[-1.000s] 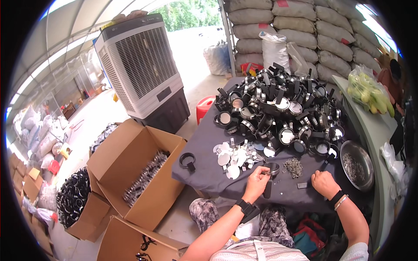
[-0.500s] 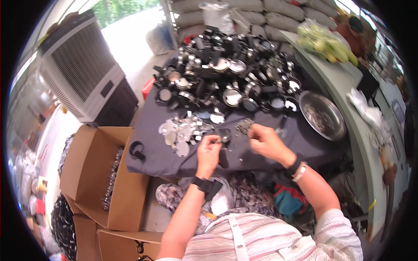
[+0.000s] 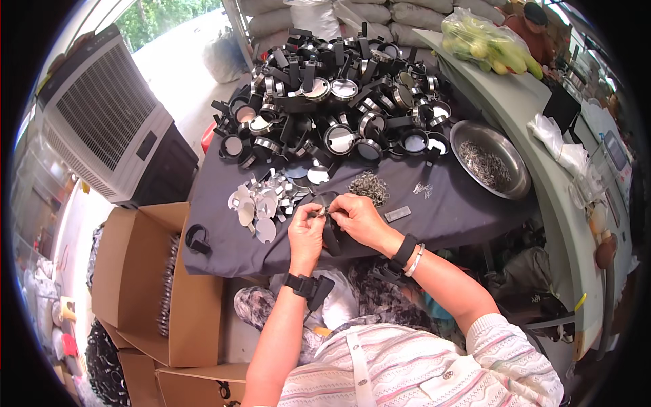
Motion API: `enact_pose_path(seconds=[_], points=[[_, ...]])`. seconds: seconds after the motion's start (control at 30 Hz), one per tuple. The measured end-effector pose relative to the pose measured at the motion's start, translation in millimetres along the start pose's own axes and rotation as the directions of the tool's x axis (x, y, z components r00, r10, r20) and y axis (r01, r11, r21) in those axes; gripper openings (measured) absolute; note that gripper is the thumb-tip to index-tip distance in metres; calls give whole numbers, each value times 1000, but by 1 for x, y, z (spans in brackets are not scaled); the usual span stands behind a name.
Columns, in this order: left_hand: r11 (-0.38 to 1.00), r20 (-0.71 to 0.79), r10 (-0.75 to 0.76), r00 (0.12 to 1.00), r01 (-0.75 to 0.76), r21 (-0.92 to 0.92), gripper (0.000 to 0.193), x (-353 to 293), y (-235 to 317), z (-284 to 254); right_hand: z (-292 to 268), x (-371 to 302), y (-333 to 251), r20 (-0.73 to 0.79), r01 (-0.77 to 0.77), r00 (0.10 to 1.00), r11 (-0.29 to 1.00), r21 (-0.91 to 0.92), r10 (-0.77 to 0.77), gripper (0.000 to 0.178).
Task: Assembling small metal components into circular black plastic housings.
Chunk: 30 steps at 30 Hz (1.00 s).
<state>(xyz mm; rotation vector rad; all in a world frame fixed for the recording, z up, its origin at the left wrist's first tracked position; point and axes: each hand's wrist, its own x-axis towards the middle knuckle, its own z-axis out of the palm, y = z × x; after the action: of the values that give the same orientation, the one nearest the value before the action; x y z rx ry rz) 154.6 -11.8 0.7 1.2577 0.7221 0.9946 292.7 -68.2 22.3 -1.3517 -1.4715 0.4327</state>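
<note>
My left hand [image 3: 306, 234] grips a black ring-shaped part with a handle [image 3: 331, 239] near the table's front edge. The fingers of my right hand [image 3: 361, 220] are pinched together at the top of that part, touching my left fingertips; anything small between them is hidden. Just beyond lies a heap of small metal clips or rings [image 3: 368, 188]. Left of my hands is a loose pile of flat silver discs with tabs [image 3: 263, 207]. A small grey bar [image 3: 398, 214] and several thin metal pins [image 3: 424, 189] rest to the right.
A large heap of black-handled metal rings with discs [image 3: 339, 139] covers the table's back. A steel bowl [image 3: 513, 188] of small metal pieces stands right. One black ring [image 3: 197, 239] lies at the left corner, beside an open cardboard box [image 3: 196, 298]. A grey counter [image 3: 495, 98] borders the right.
My right hand has moved left from beside the clip heap to meet my left hand at the black part. The view has shifted slightly.
</note>
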Motion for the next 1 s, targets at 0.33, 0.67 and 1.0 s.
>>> enact_pose_path(seconds=[0.33, 0.67, 1.0], points=[[999, -6, -30, 1000, 30, -16, 14, -1, 10, 4, -4, 8, 1, -10, 205, 977, 947, -246, -214, 8], [1000, -15, -23, 1000, 23, -16, 13, -3, 7, 5, -1, 5, -12, -5, -306, 946, 901, 307, 323, 6], [999, 1, -41, 999, 41, -25, 14, 0, 4, 2, -1, 11, -7, 24, -274, 959, 904, 328, 282, 4]])
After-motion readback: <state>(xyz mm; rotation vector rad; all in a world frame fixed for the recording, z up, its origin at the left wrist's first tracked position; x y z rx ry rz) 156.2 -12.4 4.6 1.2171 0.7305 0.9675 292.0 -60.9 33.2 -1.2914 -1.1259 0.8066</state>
